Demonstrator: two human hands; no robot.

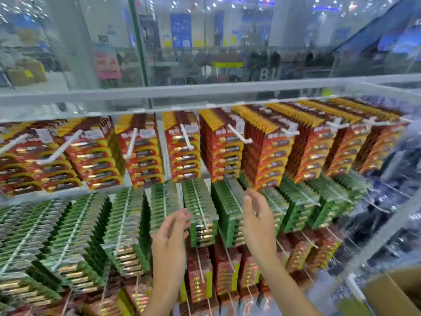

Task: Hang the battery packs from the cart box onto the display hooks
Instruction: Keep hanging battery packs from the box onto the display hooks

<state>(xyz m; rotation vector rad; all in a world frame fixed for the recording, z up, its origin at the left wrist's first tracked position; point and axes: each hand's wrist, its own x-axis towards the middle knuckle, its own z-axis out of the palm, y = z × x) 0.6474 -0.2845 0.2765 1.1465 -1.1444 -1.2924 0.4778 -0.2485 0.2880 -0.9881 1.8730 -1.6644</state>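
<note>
Left hand (169,233), fingertips pinching the near edge of the front green battery pack (201,221) on its white display hook (200,207); right hand (256,215) raised just beside that column, fingers loosely spread and holding nothing. Packed rows of red battery packs (182,147) hang above, leaving narrow gaps between columns. Cardboard cart box (396,293) sits at lower right.

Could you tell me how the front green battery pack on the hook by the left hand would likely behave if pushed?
The green battery pack hangs from one white hook, so it would probably swing. Its flat card likely flexes a little. The visible cells suggest it is heavy for its size.
</note>
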